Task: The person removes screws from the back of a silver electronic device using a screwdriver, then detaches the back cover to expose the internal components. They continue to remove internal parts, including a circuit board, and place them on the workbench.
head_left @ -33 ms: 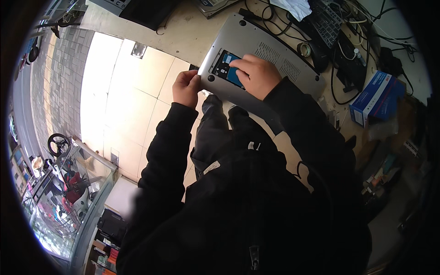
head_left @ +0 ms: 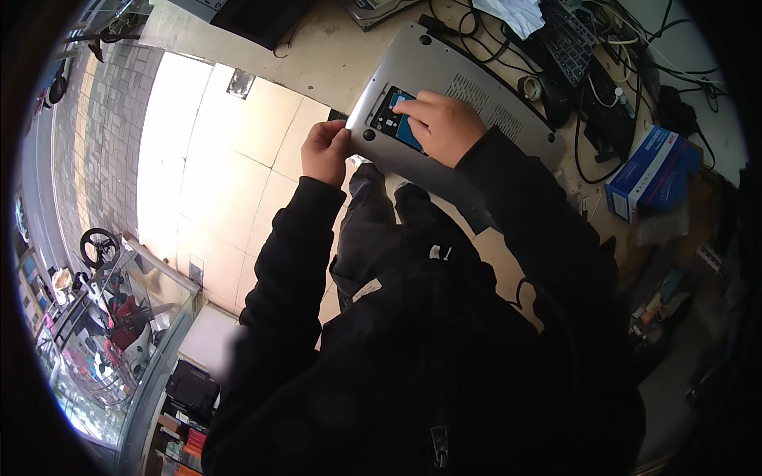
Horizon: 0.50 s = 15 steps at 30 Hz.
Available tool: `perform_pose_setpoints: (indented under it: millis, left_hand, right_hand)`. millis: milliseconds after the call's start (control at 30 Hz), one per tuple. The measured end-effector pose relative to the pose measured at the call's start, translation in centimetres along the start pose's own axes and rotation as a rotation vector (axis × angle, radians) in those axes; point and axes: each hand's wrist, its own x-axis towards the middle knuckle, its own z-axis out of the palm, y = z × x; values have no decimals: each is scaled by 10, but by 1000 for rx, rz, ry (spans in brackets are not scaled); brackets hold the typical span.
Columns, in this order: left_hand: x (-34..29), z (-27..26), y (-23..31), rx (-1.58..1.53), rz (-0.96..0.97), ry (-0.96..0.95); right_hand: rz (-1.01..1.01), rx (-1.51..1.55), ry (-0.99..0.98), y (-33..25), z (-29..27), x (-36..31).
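Observation:
A silver laptop (head_left: 429,59) lies bottom side up at the table's near edge, with an open rectangular bay toward its left end. Inside this bay sits a hard drive (head_left: 410,135) with a blue label and a black part at its left. My right hand (head_left: 448,128) rests over the bay, its bent index finger and thumb closed on the drive; the other fingers are curled and partly hidden. At the laptop's left corner my left hand (head_left: 324,155) is closed, thumb and fingertips pinching the edge.
Beyond the laptop lie tangled black cables (head_left: 476,40), a roll of tape (head_left: 529,87) and a keyboard (head_left: 563,47). A blue and white box (head_left: 651,170) stands at the right. Another bare drive (head_left: 377,9) lies at the far edge. A glass display case (head_left: 163,349) is at lower left.

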Motion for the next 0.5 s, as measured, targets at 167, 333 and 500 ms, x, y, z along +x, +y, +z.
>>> perform_pose_setpoints:
  millis: [167, 333, 500]
  left_hand:
    - [0, 2, -4, -12, 1, 6]
    - [2, 1, -9, -4, 11, 19]
    - [2, 0, -11, 13, 10, 47]
  right_hand:
    - [-138, -211, -313, 9, 4, 28]
    - [-186, -312, -459, 12, 3, 43]
    - [-180, -331, -505, 5, 8, 53]
